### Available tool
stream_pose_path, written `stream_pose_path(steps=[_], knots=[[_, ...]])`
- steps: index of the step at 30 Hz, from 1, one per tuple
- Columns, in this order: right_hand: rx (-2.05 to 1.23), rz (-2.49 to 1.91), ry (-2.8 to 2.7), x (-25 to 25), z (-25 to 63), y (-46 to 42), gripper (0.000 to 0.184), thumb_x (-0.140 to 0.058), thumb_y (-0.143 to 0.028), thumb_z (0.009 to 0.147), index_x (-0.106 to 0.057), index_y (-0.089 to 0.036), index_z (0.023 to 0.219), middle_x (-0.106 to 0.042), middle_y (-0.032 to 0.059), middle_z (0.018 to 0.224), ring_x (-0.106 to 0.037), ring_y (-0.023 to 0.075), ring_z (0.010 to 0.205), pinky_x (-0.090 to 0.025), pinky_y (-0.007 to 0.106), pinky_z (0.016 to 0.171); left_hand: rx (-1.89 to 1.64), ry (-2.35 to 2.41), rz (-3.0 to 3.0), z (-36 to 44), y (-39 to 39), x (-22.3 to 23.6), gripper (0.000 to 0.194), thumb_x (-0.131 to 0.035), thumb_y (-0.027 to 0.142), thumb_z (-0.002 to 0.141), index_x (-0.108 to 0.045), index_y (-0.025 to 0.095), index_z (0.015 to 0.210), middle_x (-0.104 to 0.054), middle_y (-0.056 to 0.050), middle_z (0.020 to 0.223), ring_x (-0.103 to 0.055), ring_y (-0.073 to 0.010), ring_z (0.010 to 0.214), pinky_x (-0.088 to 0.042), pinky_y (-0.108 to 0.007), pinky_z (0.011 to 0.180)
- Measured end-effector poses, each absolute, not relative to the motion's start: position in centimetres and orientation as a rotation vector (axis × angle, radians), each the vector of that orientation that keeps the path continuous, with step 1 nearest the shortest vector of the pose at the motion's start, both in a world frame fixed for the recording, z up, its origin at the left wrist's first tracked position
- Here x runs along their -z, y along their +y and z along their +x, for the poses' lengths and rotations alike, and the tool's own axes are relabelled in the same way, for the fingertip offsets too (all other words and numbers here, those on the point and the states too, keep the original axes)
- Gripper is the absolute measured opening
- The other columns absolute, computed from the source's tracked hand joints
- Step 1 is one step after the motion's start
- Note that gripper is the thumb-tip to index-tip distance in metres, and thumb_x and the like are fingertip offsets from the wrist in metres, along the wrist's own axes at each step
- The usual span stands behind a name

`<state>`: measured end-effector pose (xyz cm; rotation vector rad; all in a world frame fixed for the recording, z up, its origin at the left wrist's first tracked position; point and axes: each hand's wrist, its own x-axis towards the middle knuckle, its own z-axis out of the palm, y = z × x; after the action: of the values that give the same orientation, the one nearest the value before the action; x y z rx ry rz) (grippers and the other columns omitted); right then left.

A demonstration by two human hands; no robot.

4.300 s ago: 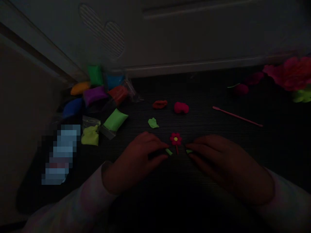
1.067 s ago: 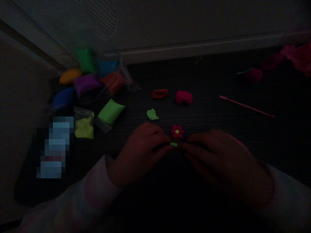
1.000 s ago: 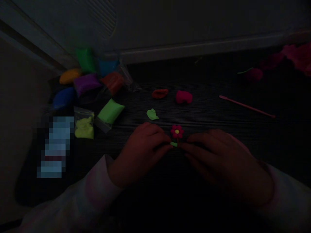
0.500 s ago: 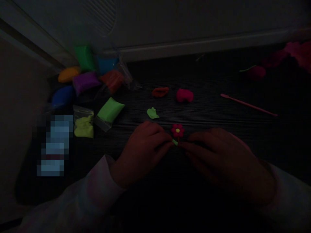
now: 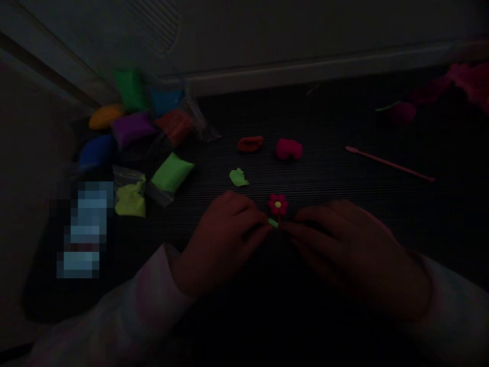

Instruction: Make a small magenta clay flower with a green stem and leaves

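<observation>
Along the back, the dark ribbed worktop (image 5: 321, 122) is bounded by a pale panel (image 5: 305, 35), both dimly lit. Over its near part, two forearms in pastel sleeves (image 5: 153, 300) are extended. The right hand (image 5: 355, 255) is held with its fingertips beside the small flower's stem; whether anything is grasped in it cannot be told. The left hand (image 5: 225, 239) is closed in a pinch at thumb and forefinger. At far left a pixelated pale object (image 5: 86, 229) is seen. Beyond it, packets in green (image 5: 130, 90), light blue (image 5: 167, 101), orange (image 5: 106, 117), purple (image 5: 133, 129), red (image 5: 174, 126), dark blue, light green (image 5: 172, 174) and yellow-green (image 5: 130, 199) are clustered. The right edge is partly filled by a pink ruffled shape (image 5: 471, 84). A thin pink stick (image 5: 389, 163) is laid slantwise beyond the right hand, and farther back a dark pink lump (image 5: 403, 113) is placed. Past the hands, a bright pink lump (image 5: 289, 149) and a red piece (image 5: 250, 144) are set side by side, apart. Between the hands, a small pink flower (image 5: 277, 205) with a yellow centre is positioned, its red stem (image 5: 278, 217) pointed toward the person. Nearer the left hand, a pale green scrap (image 5: 239, 177) is left on the worktop. Smallest, a green strip (image 5: 273, 223) is gripped by the left hand, its free end held just beside the stem.
</observation>
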<state>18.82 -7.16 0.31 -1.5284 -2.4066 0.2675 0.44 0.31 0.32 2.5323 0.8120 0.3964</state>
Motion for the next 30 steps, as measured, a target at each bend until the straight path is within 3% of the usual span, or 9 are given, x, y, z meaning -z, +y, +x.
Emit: stream_pose_path(steps=[16,22,30], knots=[[-0.287,-1.531,-2.403,-0.3,18.73,-7.1,0.025,-0.049,-0.022,0.078,-0.057,-0.021,0.102,-0.06,0.0046,0.091,-0.049,0.0189,0.074,-0.036,0.033,0.064,-0.358,0.864,2.511,0.67,0.08,-0.39,0.009,-0.055,0.023,0.077,-0.054,0.016,0.071,-0.055,0.0,0.073,-0.048,-0.0127,0.074,-0.039,-0.028,0.07],[-0.285,-1.536,-2.406,-0.18,18.79,-6.99,0.025,-0.047,-0.023,0.08,-0.057,-0.022,0.103,-0.06,0.0044,0.091,-0.048,0.0186,0.073,-0.036,0.033,0.063,-0.389,0.837,2.461,0.34,0.44,-0.46,0.009,-0.056,0.022,0.076,-0.058,0.016,0.083,-0.057,0.0,0.079,-0.049,-0.012,0.077,-0.04,-0.025,0.071],[-0.262,-1.53,-2.405,0.05,18.73,-7.15,0.025,-0.047,-0.024,0.08,-0.057,-0.022,0.102,-0.06,0.0041,0.088,-0.047,0.0179,0.071,-0.036,0.032,0.062,-0.382,0.796,2.448,0.31,0.87,-0.33,0.01,-0.056,0.019,0.076,-0.062,0.017,0.084,-0.057,0.0,0.077,-0.05,-0.0114,0.075,-0.041,-0.025,0.07]])
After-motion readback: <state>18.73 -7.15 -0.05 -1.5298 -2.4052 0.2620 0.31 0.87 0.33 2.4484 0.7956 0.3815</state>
